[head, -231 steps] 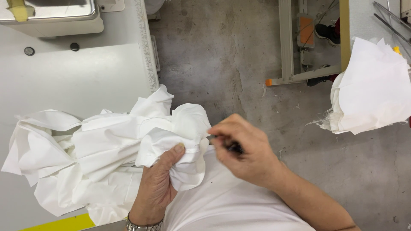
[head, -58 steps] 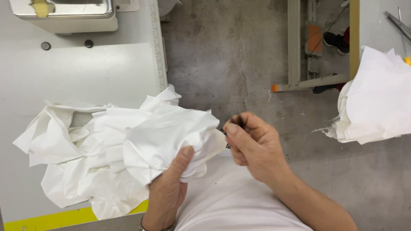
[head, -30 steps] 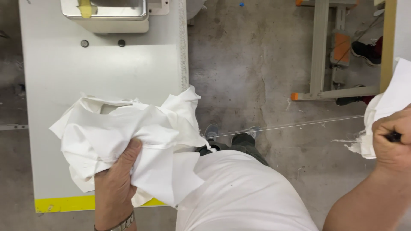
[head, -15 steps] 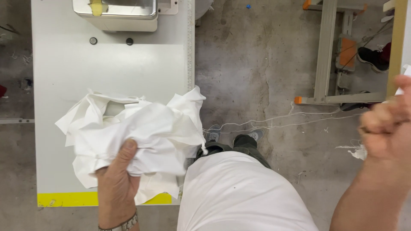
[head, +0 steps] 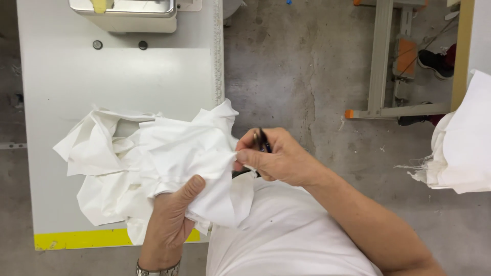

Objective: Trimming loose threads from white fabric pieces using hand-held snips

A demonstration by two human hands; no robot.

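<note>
- Back from far out beside the white cloth [head: 169, 163], right hand [head: 279, 161] pinches a small dark tool [head: 263, 142] at its edge.
- Left hand [head: 171, 225] grips the cloth from beneath.
- Risk: bunched folds near the tool could get nicked.

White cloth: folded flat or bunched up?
Bunched up. The cloth lies in crumpled folds, gripped by the left hand.

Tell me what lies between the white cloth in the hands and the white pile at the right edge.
In the head view, only bare concrete floor separates the cloth from the pile; the right hand is at the cloth's edge.
</note>
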